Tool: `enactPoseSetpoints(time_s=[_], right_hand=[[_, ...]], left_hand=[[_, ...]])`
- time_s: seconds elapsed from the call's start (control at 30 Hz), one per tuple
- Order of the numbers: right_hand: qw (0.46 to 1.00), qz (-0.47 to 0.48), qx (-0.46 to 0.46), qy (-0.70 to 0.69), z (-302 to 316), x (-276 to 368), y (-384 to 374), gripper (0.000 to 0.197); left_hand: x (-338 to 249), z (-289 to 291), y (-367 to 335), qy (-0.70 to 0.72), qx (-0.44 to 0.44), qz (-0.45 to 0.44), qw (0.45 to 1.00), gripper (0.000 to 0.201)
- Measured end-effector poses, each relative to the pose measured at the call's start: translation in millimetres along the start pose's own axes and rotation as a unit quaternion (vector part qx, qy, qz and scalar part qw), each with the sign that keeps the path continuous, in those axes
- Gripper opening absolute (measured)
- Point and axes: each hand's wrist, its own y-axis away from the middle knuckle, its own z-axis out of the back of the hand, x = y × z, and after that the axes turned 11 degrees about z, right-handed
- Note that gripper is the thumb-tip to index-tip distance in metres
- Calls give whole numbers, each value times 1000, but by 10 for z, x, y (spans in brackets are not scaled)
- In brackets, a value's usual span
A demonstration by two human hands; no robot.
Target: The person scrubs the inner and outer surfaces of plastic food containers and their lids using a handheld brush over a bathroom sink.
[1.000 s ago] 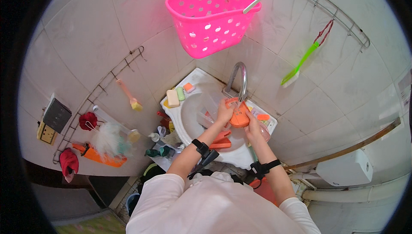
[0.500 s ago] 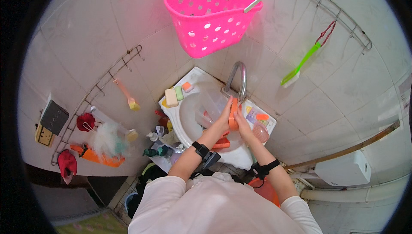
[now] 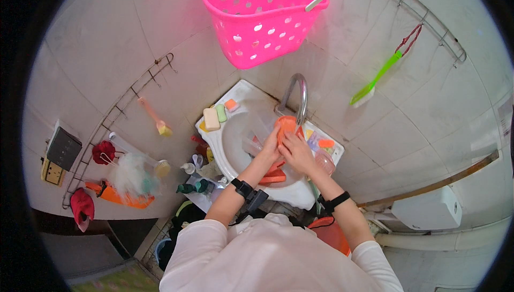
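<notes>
Over the white washbasin point(image 3: 218, 145), I hold a small orange plastic dish point(image 3: 286, 124) with rounded edges below the curved metal faucet point(image 3: 303, 91). My left hand point(image 3: 271, 142) grips its left side. The fingers of my right hand point(image 3: 296, 152) lie bent over its near face, partly covering it. More orange-red plastic pieces point(image 3: 274, 176) lie in the basin beneath my wrists. Clear plastic point(image 3: 259, 126) sits in the bowl to the left of my hands, its shape hard to make out.
A cream soap bar point(image 3: 211, 119), a green soap bar point(image 3: 221, 113) and an orange-pink block point(image 3: 231, 105) rest on the basin's left corner. A pink basket point(image 3: 262, 35) hangs above. At right hang a green brush point(image 3: 379, 80) and a wire rack point(image 3: 409, 3). Bottles point(image 3: 193, 179) stand lower left.
The orange dish has turned from edge-on to showing its broad face. My right hand has shifted from flat along its right side to over its near face.
</notes>
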Motion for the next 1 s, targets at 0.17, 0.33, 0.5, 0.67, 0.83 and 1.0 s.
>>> enactPoseSetpoints(time_s=[0.17, 0.33, 0.5, 0.67, 0.83, 1.0], right_hand=[[998, -29, -36, 53, 107, -65, -136, 50], [997, -79, 11, 17, 312, 119, 1, 50], [942, -133, -308, 31, 181, 177, 74, 59], [880, -239, -340, -230, 113, -46, 161, 57], [920, -231, -232, -218, 513, -244, 45, 49], [932, -251, -188, -183, 665, -503, -31, 47]], left_hand=[[125, -34, -68, 4, 51, -48, 998, 41], [154, -17, -16, 35, -49, -50, 997, 34], [260, -159, -142, -26, -95, -139, 985, 35], [281, -74, -279, -5, -138, -173, 975, 39], [34, 25, -265, -381, -203, -143, 890, 19], [-78, -95, -211, -662, -212, -163, 700, 17]])
